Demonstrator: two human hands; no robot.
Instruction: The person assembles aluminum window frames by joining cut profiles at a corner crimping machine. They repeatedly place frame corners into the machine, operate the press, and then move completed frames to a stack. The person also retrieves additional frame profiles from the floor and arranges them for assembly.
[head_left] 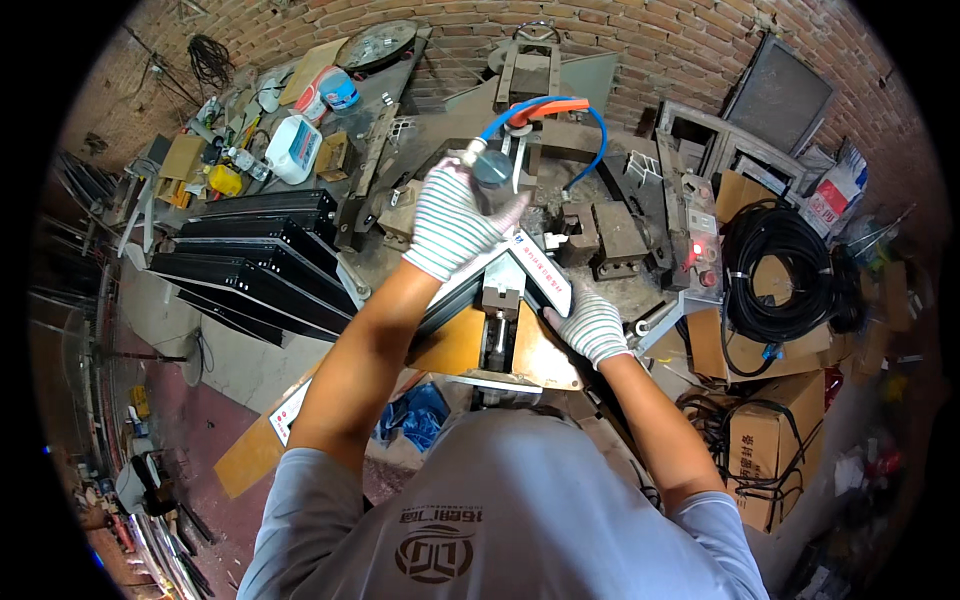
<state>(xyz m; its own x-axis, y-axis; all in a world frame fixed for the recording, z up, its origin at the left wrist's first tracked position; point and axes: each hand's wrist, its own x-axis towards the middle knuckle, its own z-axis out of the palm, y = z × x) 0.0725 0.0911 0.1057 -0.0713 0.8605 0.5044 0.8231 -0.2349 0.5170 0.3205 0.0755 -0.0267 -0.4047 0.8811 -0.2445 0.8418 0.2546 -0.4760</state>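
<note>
Two dark profiles with white printed film meet in a corner on the machine ahead of me; the right profile [541, 272] slants toward my right hand. My right hand [592, 328], in a striped glove, grips that profile's near end, its fingers partly hidden beneath. My left hand [455, 222], gloved alike, is above the corner with its thumb spread from the fingers. Beside its fingertips are a dark round knob-like part [492, 169] and a metal fitting on a blue hose [600, 140]. Below the corner sits a metal clamp block [500, 300] between yellowish plates [545, 352].
Black profiles [250, 255] are stacked at left. A white jug [294, 149] and tools lie on the bench behind. Steel blocks [618, 240] and a control box with a red light [699, 250] flank the right. A black cable coil [780, 265] sits beyond, above a cardboard box [772, 450].
</note>
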